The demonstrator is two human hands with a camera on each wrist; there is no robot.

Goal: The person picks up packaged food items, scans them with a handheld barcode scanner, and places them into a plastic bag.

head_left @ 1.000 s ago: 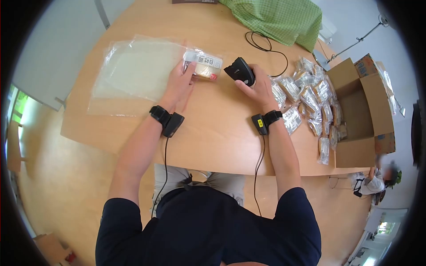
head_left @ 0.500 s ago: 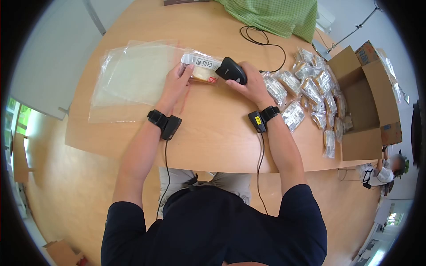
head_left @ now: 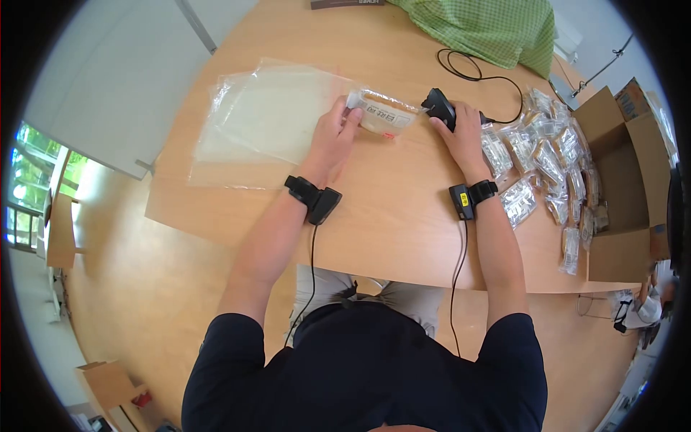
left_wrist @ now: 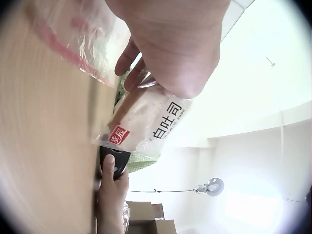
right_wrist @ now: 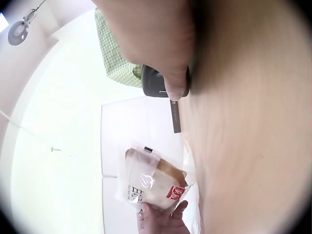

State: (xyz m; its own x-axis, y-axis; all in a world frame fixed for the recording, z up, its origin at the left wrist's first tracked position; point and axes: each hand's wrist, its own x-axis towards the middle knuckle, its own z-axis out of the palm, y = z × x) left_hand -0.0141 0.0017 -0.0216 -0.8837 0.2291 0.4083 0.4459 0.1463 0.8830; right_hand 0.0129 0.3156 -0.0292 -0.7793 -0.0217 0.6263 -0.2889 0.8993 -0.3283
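Pinching one end of a clear-wrapped packet of sliced bread with a white printed label and a small red mark, the left hand has its fingers curled round the wrapper and holds the packet lifted off the light wooden surface, as the left wrist view shows. The right hand lies just to the right of the packet, its fingers wrapped over a black handheld barcode scanner that sits on the surface with its nose towards the bread; the two are close but apart. A black cable runs from the scanner in a loop across the surface.

Under and to the left of the left hand lies a stack of large clear plastic bags, flat on the wood. To the right of the right hand, a heap of similar wrapped bread packets spreads towards an open brown cardboard box at the surface's edge. A green checked cloth lies at the far side. Pale walls rise beyond the surface; below its curved near edge is a wood-toned floor.
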